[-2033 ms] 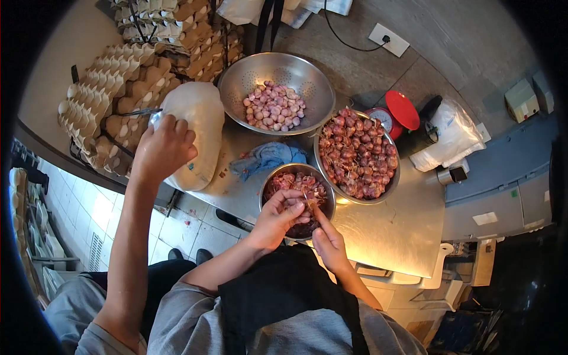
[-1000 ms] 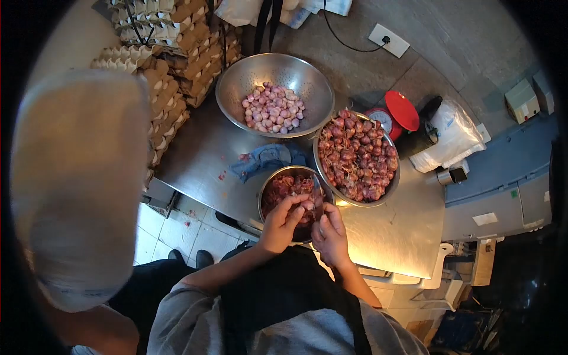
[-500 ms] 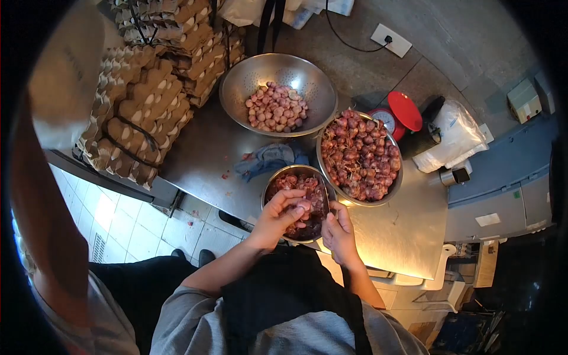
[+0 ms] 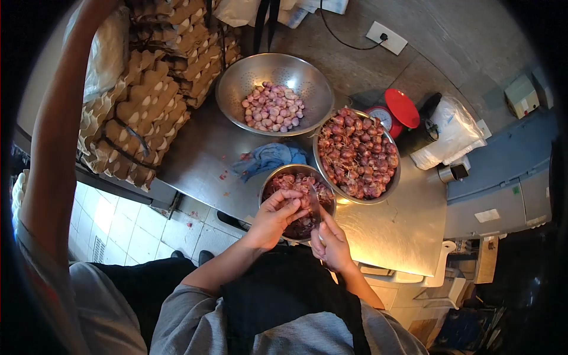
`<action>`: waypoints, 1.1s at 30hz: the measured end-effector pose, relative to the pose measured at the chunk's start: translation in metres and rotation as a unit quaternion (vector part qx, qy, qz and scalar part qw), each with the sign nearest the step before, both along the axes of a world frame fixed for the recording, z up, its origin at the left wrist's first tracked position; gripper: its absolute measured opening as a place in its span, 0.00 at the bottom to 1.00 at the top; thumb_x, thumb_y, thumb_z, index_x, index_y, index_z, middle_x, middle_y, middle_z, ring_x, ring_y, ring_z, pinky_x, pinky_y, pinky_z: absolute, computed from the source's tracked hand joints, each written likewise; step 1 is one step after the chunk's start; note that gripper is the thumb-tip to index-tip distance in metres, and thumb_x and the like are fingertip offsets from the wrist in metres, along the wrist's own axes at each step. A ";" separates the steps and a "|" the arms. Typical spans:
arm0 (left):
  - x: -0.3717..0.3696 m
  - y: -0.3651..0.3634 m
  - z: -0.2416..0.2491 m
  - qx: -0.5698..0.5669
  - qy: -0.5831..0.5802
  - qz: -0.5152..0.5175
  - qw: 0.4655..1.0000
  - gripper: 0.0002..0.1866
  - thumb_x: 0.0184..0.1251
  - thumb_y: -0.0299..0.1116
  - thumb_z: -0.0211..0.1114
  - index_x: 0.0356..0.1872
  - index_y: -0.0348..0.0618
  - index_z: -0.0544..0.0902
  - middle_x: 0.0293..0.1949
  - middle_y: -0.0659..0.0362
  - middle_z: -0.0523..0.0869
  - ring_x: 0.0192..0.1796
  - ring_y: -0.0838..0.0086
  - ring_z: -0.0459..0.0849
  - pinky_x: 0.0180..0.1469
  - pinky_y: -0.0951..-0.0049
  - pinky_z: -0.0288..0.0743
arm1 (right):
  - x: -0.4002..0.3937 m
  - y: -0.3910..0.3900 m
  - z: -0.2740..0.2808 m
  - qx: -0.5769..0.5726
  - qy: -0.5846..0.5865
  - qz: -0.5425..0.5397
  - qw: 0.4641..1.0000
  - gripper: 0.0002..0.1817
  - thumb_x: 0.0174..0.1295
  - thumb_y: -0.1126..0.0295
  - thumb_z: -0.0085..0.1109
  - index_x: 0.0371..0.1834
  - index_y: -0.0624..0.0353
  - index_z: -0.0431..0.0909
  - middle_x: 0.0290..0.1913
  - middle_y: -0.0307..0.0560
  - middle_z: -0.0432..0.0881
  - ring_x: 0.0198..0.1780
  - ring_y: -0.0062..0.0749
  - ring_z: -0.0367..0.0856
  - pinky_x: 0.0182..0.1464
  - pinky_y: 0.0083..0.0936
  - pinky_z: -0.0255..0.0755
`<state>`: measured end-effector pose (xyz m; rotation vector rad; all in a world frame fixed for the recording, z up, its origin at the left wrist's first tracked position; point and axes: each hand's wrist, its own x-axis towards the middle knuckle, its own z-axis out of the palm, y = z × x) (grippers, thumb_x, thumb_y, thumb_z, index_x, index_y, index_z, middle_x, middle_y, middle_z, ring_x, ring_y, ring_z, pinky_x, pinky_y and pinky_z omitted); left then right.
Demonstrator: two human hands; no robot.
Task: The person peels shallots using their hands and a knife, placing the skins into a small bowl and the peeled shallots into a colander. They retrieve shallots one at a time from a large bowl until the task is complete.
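Observation:
My left hand [image 4: 270, 222] is closed in a pinch over a steel bowl [image 4: 264, 220] of reddish peelings. A small shallot is at its fingertips, mostly covered by fingers and thumb. In my right hand [image 4: 332, 242] is a knife [image 4: 315, 206], its blade pointing up and away beside the left fingertips. Just beyond, to the right, a larger bowl [image 4: 355, 202] is heaped with unpeeled red shallots [image 4: 358, 154]. Peeled pinkish shallots [image 4: 273, 107] lie in a steel colander [image 4: 231, 92] at the back of the table.
A crumpled blue cloth [image 4: 269, 160] lies on the steel table [image 4: 195, 154]. Stacked egg trays [image 4: 133, 112] stand at left, where another person's arm [image 4: 56, 148] reaches up. A red scale [image 4: 402, 107] and a plastic bag [image 4: 449, 133] sit at back right.
My right hand has shifted slightly left and down, and the knife blade has turned toward the left fingertips. The other person's arm has swung upward, uncovering the plastic bag by the egg trays.

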<state>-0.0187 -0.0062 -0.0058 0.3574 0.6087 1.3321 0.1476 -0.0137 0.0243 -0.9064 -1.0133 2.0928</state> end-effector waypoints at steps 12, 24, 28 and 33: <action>0.009 0.003 -0.002 0.052 0.108 0.026 0.992 0.08 0.60 0.21 0.58 0.40 0.41 0.74 0.40 0.62 0.77 0.44 0.79 0.76 0.50 0.77 0.71 | -0.004 0.002 -0.004 0.061 -0.060 -0.004 0.996 0.27 0.68 0.63 0.38 0.69 0.43 0.44 0.15 0.33 0.57 0.14 0.14 0.52 0.15 0.10 0.50; 0.006 0.003 -0.002 0.161 0.237 0.099 0.953 0.07 0.56 0.20 0.62 0.35 0.37 0.74 0.46 0.57 0.76 0.48 0.77 0.75 0.50 0.78 0.70 | -0.008 0.003 -0.013 0.159 -0.062 -0.052 0.984 0.24 0.66 0.71 0.42 0.65 0.53 0.53 0.26 0.32 0.65 0.21 0.12 0.58 0.23 0.10 0.55; -0.001 0.004 0.003 0.147 0.164 0.076 0.972 0.09 0.54 0.19 0.62 0.36 0.38 0.74 0.46 0.57 0.76 0.50 0.77 0.74 0.51 0.77 0.71 | -0.008 0.003 -0.009 0.162 -0.067 -0.038 0.984 0.23 0.65 0.72 0.44 0.64 0.54 0.55 0.33 0.32 0.67 0.23 0.12 0.59 0.25 0.09 0.55; -0.010 0.005 0.018 0.135 0.183 0.056 0.972 0.19 0.54 0.18 0.62 0.46 0.40 0.68 0.47 0.57 0.76 0.51 0.74 0.75 0.52 0.76 0.72 | -0.001 0.007 -0.008 0.173 -0.075 0.005 0.982 0.25 0.64 0.70 0.46 0.65 0.52 0.54 0.35 0.33 0.67 0.24 0.12 0.60 0.25 0.09 0.57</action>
